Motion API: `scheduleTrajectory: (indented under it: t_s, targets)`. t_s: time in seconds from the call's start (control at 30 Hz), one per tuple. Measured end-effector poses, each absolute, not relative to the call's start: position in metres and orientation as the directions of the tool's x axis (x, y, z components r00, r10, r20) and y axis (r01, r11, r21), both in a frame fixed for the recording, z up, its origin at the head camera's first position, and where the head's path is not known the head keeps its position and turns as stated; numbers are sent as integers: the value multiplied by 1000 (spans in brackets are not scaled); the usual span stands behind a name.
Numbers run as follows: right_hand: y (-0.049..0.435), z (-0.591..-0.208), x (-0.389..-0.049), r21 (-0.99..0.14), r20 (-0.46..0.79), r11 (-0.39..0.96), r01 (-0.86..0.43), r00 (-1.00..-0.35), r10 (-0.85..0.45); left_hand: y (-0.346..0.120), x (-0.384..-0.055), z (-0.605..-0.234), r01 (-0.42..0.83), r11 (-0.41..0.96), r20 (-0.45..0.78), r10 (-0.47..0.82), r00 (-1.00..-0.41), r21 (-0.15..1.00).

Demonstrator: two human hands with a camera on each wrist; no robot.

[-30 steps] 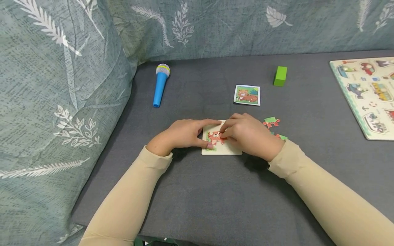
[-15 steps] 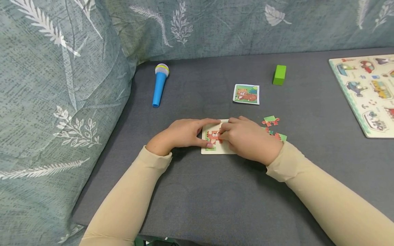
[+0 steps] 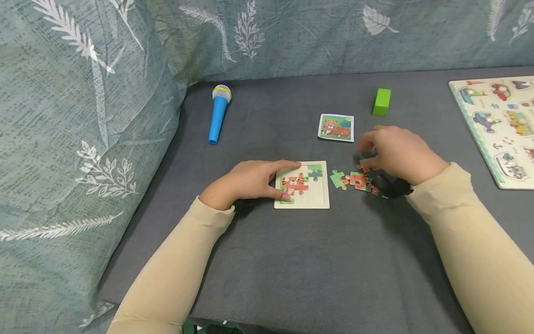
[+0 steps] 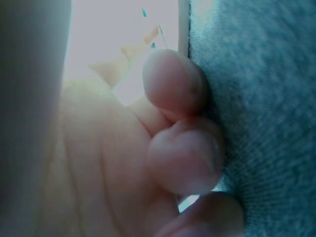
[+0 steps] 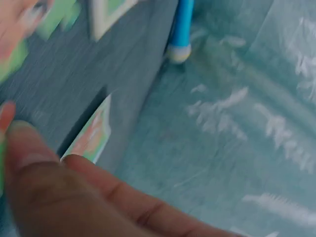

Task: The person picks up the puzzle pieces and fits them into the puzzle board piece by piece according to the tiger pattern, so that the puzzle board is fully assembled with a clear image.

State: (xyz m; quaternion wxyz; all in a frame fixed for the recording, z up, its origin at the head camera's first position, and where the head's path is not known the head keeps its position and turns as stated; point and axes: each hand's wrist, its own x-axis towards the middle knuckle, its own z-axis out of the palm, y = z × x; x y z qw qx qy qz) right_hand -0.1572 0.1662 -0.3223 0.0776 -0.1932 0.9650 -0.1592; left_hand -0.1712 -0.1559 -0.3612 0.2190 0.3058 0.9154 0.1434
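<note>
The left hand (image 3: 258, 180) lies at the left side of a cream jigsaw puzzle tray (image 3: 319, 199), index finger along the top edge, thumb on the lower left, holding it. Joined orange tiger-face pieces (image 3: 295, 184) and a green piece (image 3: 314, 172) lie in the tray. In the left wrist view, curled fingertips (image 4: 185, 160) are by the tray's edge. The right hand (image 3: 402, 150) hovers over loose puzzle pieces (image 3: 358, 181), thumb and index finger apart. In the right wrist view, the thumb (image 5: 32, 148) is beside an orange puzzle piece (image 5: 7, 116); contact cannot be told.
A tiger picture card (image 3: 335, 127) lies behind the tray. Farther back are a green block (image 3: 381, 102) and a blue toy microphone (image 3: 218, 113). A large picture board (image 3: 488, 139) lies at the right. Leaf-print cloth (image 3: 292, 37) rises behind the grey table (image 3: 267, 269).
The right hand has left the tray and moved right to the loose pieces, uncovering the tray's right half. The left hand has stayed on the tray.
</note>
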Motion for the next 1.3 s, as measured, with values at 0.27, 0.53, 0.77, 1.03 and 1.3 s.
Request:
scheduleTrajectory:
  t_s: [0.27, 0.53, 0.77, 1.03, 1.3]
  targets:
    - [185, -332, -174, -432, -226, 864, -258, -897, -381, -158, -170, -361, 489, 780, -311, 612, -727, 391]
    - [185, -336, -176, -431, -272, 867, -251, -880, -390, -158, -169, -361, 493, 780, -309, 613, -727, 386]
    - [189, -337, -177, -446, -250, 847, -289, -869, -428, -156, -170, -361, 497, 776, -305, 617, -726, 388]
    - [180, -327, -169, -545, -153, 782, -302, -881, -448, -154, -171, -360, 489, 778, -315, 615, -723, 395]
    - [148, -320, -152, -633, -109, 705, -321, -864, -491, -153, -170, -358, 491, 782, -316, 611, -726, 384]
